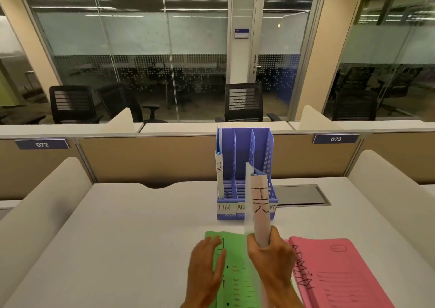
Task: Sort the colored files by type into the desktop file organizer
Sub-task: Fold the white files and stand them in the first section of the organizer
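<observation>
The right hand [270, 260] has its grip clamped round the foot of an upright, seemingly pale-blue file [259, 204], with the organizer [247, 147] beyond it. Left of that grip, the left hand [207, 267] lies flat on a green file [237, 284].

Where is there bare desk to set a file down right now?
Widest: left of the organizer and green file, out to the left divider. Narrower: between organizer and pink file. Crowded near edge: left hand, right hand gripping the raised file.
</observation>
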`<state>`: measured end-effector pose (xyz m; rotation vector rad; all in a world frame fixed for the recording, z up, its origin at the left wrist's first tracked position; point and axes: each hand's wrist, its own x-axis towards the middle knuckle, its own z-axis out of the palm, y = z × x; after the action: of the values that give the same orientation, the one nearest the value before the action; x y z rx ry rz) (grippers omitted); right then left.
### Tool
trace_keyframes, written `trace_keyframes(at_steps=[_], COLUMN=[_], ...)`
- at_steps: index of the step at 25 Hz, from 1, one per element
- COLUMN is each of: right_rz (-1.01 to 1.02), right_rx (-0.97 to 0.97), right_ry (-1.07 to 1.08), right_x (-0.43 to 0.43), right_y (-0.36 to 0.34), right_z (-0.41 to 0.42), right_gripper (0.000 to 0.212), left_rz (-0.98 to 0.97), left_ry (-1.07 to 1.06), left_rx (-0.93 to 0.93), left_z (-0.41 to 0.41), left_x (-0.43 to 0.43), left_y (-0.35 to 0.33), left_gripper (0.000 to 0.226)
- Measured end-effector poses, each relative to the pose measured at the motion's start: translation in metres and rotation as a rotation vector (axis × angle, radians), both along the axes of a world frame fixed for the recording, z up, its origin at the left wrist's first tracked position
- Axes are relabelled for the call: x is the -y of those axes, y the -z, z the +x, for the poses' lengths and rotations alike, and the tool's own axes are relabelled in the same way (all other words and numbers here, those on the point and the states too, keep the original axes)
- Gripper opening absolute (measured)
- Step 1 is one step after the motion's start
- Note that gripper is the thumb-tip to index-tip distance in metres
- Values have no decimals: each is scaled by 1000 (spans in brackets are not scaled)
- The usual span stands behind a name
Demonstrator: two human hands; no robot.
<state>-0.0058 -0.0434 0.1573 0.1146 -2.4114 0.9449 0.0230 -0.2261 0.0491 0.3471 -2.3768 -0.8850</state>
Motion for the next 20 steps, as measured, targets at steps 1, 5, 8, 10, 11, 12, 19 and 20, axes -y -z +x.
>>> trace_keyframes(at_steps=[1, 5, 8, 10, 11, 12, 19, 20], right_rz=[-18, -129, -211, -275, -313, -349, -388, -378], right_rx=[-16, -111, -157, -210, -238, -267, -306, -312], right_ry=[-3, 12, 13, 3, -5, -10, -103, -118], right_x=[-3, -11, -7, 2, 9, 15, 74, 83], right_y=[0, -11, -30, -47, -58, -69, -90, -86], right_z=[-4, -26, -49, -69, -81, -93, -185, -196], right_gripper=[36, 26, 27, 29, 27, 24, 33, 35], left_rz=[-116, -313, -207, -233, -252, -257, -274, -281], left_ry=[11, -40, -99, -112, -120, -116, -115, -111], left_rx=[93, 275, 375, 391, 409, 460, 640, 645], left_z=[12, 17, 24, 27, 27, 26, 20, 20], left_x=[-8, 23, 49, 49, 49, 48, 59, 59], left_y=[14, 66, 81, 94, 101, 104, 129, 130], left_gripper=[43, 59, 56, 58, 59, 60, 69, 69])
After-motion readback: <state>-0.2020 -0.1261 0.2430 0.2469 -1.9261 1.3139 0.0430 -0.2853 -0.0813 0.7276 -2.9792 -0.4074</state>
